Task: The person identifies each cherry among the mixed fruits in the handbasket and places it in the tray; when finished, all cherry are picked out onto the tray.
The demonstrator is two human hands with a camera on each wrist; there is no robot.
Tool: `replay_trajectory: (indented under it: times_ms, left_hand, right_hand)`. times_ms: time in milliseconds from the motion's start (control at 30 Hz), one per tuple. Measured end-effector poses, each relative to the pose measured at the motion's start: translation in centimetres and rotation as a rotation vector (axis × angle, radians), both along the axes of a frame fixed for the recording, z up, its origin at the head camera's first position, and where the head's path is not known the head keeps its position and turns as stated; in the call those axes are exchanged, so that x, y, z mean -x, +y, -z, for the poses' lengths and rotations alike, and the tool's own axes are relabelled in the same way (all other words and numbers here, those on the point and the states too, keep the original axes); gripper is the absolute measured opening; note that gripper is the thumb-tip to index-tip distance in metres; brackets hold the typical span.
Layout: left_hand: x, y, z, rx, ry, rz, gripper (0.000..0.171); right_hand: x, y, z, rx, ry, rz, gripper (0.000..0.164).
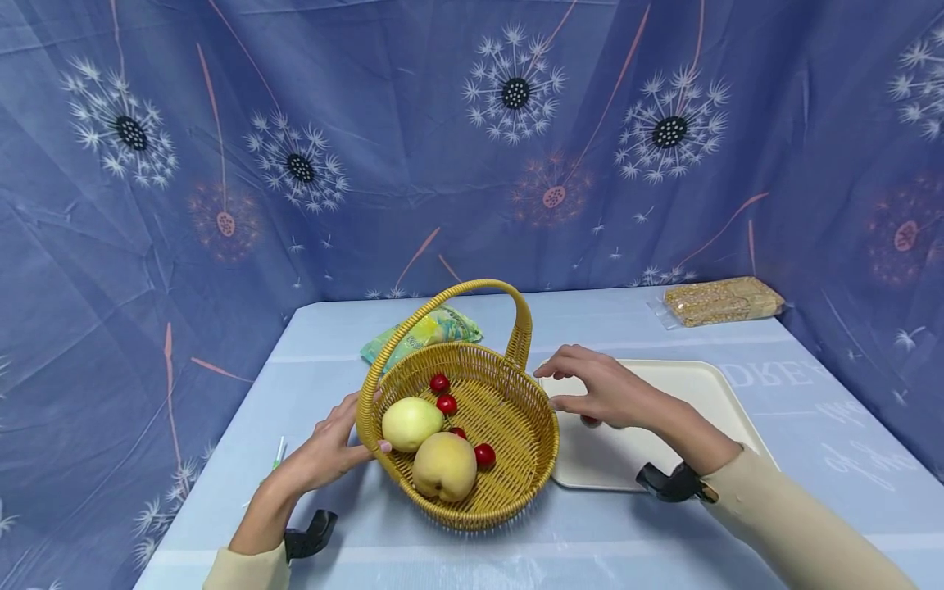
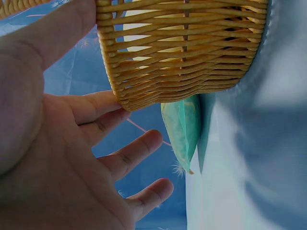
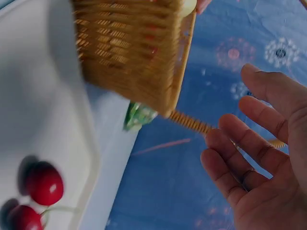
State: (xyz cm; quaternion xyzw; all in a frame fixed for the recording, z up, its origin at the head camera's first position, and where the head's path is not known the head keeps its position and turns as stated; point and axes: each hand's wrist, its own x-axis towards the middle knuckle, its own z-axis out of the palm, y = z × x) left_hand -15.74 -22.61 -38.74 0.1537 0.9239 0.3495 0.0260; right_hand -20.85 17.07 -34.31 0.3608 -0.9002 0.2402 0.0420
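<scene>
A yellow wicker basket (image 1: 509, 483) with an arched handle stands on the table, holding a pale yellow pear (image 1: 411, 424), a peach (image 1: 445, 467) and several red cherries (image 1: 484, 456). My left hand (image 1: 324, 451) holds its left rim near the handle's foot, thumb and forefinger over the edge, other fingers spread outside. To the right, my right hand (image 1: 601, 389) hovers over a white tray (image 1: 678, 385), fingers loosely bent and holding nothing. Two cherries (image 3: 44, 183) lie on this tray in the right wrist view; in the head view, the hand mostly hides that spot.
Behind the basket lies a green and yellow packet (image 1: 435, 328). A clear bag of tan grains or nuts (image 1: 723, 301) sits at the far right. A thin white and green object (image 1: 279, 452) lies left of my left hand. A blue dandelion-print curtain (image 1: 413, 164) surrounds the table.
</scene>
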Motion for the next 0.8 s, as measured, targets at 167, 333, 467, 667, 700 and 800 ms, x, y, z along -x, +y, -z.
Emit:
replay_trajectory:
  times_ms: [167,333,467,667,700,800]
  left_hand:
    - [0.0,0.0,-0.1,0.018,0.003,-0.003,0.079]
    - [-0.1,0.1,-0.1,0.028,0.009,-0.007,0.08]
    - [-0.2,0.0,0.0,0.021,0.005,-0.006,0.081]
    - [-0.3,0.0,-0.1,0.022,0.019,0.002,0.081]
    - [-0.3,0.0,-0.1,0.023,0.021,0.003,0.081]
    - [-0.3,0.0,-0.1,0.023,0.021,0.003,0.081]
  right_hand:
    - [0.2,-2.2,-1.0,-0.025,-0.016,-0.078,0.035]
    - [0.5,-4.4,-1.8,-0.045,0.049,-0.149,0.035]
    - [1.1,-6.0,-1.9,-0.062,0.089,-0.197,0.035]
    - [2.0,-8.3,-2.1,-0.107,0.093,-0.235,0.033]
    - [2.2,-8.6,-2.1,-0.113,0.089,-0.24,0.032]
    - [2.7,-9.6,-2.1,-0.133,0.062,-0.251,0.032]
